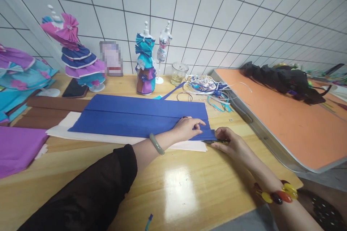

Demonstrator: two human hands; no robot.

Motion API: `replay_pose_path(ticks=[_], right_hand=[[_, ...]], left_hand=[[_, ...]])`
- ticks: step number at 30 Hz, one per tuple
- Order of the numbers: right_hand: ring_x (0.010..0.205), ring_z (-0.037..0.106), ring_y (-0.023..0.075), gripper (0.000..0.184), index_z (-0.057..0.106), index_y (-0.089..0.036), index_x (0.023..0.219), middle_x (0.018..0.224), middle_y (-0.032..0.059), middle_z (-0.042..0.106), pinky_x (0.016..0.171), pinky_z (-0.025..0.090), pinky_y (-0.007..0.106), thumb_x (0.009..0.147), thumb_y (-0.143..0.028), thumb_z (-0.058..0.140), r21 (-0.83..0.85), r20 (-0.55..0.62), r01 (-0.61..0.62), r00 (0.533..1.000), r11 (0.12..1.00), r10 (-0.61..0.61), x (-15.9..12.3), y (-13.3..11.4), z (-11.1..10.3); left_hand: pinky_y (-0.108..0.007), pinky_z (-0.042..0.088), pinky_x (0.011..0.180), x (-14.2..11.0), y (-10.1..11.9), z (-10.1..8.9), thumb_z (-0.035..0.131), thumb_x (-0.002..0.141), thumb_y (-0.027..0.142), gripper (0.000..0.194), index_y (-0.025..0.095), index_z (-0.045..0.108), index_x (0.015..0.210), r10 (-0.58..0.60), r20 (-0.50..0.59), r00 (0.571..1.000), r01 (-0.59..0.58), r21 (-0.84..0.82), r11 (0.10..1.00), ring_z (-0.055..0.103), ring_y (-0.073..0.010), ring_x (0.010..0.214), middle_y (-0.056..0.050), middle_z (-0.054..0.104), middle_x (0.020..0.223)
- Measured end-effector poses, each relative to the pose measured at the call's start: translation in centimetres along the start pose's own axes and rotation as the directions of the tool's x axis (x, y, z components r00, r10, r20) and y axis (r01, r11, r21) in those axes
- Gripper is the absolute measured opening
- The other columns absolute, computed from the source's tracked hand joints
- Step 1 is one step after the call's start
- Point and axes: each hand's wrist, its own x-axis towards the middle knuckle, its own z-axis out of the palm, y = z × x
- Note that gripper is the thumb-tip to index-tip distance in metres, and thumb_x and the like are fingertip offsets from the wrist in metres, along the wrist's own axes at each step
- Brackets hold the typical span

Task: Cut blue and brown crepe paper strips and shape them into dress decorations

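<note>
A folded sheet of dark blue crepe paper [130, 113] lies across the middle of the table, over a white sheet [114, 138]. My left hand [188, 129], a green bangle at its wrist, rests on the right part of the blue paper, fingers partly stretched and nothing gripped. At the paper's lower right corner, my right hand [231, 142] is closed around scissors [220, 141]. Their dark blades lie along the paper's lower edge and are partly hidden. A narrow blue flap sticks out towards the right hand's fingers.
Small dress forms in paper dresses, including a teal and purple dress [145, 65], stand along the tiled wall. Near them are a glass cup [179, 73] and a pile of paper scraps [203, 86]. Purple paper [20, 148] lies left; an orange-topped table [282, 115] adjoins at right.
</note>
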Motion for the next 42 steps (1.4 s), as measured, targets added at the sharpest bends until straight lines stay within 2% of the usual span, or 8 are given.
replay_pose_path(ticks=[5,12,19,22,29,36,42], right_hand=[[0.077,0.056,0.0204,0.045,0.044,-0.023,0.102,0.082,0.0032,0.056,0.067,0.046,0.033,0.07,-0.048,0.062,-0.008,0.018,-0.012,1.0,1.0,0.012,0.4,-0.4,0.3],[0.076,0.057,0.0204,0.05,0.043,-0.022,0.105,0.08,0.0024,0.055,0.066,0.047,0.032,0.068,-0.049,0.064,-0.022,0.048,0.004,0.999,1.0,-0.003,0.7,0.3,0.0],[0.079,0.056,0.0219,0.049,0.043,-0.022,0.106,0.083,0.0039,0.056,0.068,0.047,0.035,0.069,-0.047,0.064,0.01,0.074,0.004,0.997,1.0,-0.005,1.1,-1.1,-0.1],[0.08,0.056,0.0227,0.05,0.043,-0.022,0.107,0.084,0.0045,0.056,0.069,0.047,0.036,0.069,-0.046,0.065,0.021,0.081,-0.002,0.997,1.0,0.001,1.2,-1.3,0.1],[0.079,0.057,0.0209,0.048,0.044,-0.023,0.105,0.084,0.0034,0.056,0.068,0.047,0.033,0.069,-0.047,0.065,0.049,0.058,-0.004,0.998,0.999,0.001,1.0,-1.0,0.1],[0.076,0.057,0.0217,0.052,0.045,-0.022,0.105,0.083,0.0043,0.058,0.065,0.047,0.033,0.068,-0.053,0.064,-0.018,0.041,-0.007,0.999,1.0,0.008,0.7,-0.8,0.0],[0.076,0.057,0.0219,0.048,0.045,-0.023,0.102,0.084,0.0041,0.058,0.067,0.047,0.034,0.069,-0.052,0.063,-0.038,0.043,-0.01,0.999,0.999,0.012,0.4,-0.7,0.0]], left_hand=[[-0.024,0.038,0.078,0.0,0.1,0.0,0.059,0.075,0.026,0.03,0.026,0.059,0.105,-0.034,0.013,0.999,0.034,-0.003,0.999,0.053,-0.0118,0.083,0.004,0.064,0.08],[-0.024,0.038,0.078,0.1,-0.1,0.0,0.058,0.075,0.026,0.03,0.026,0.059,0.105,-0.013,0.009,1.0,0.014,-0.022,1.0,0.052,-0.0115,0.081,0.004,0.063,0.079],[-0.025,0.039,0.08,0.1,0.3,-0.1,0.058,0.074,0.024,0.03,0.025,0.06,0.104,-0.067,0.013,0.998,0.068,-0.046,0.997,0.052,-0.0119,0.081,0.004,0.063,0.079],[-0.024,0.039,0.078,0.1,0.2,0.0,0.058,0.074,0.024,0.031,0.025,0.06,0.104,-0.054,0.0,0.999,0.054,-0.061,0.997,0.052,-0.0118,0.081,0.004,0.063,0.079],[-0.023,0.039,0.075,0.1,-0.3,0.2,0.058,0.073,0.026,0.03,0.026,0.06,0.104,-0.049,-0.012,0.999,0.048,-0.083,0.995,0.05,-0.011,0.076,0.004,0.062,0.077],[-0.025,0.039,0.079,0.1,0.0,0.1,0.059,0.074,0.024,0.03,0.024,0.06,0.104,-0.032,-0.002,0.999,0.032,-0.077,0.997,0.051,-0.0116,0.078,0.003,0.062,0.077],[-0.025,0.039,0.08,0.1,0.1,0.0,0.058,0.075,0.022,0.029,0.024,0.06,0.103,-0.039,0.006,0.999,0.039,-0.066,0.997,0.052,-0.0115,0.079,0.003,0.062,0.077]])
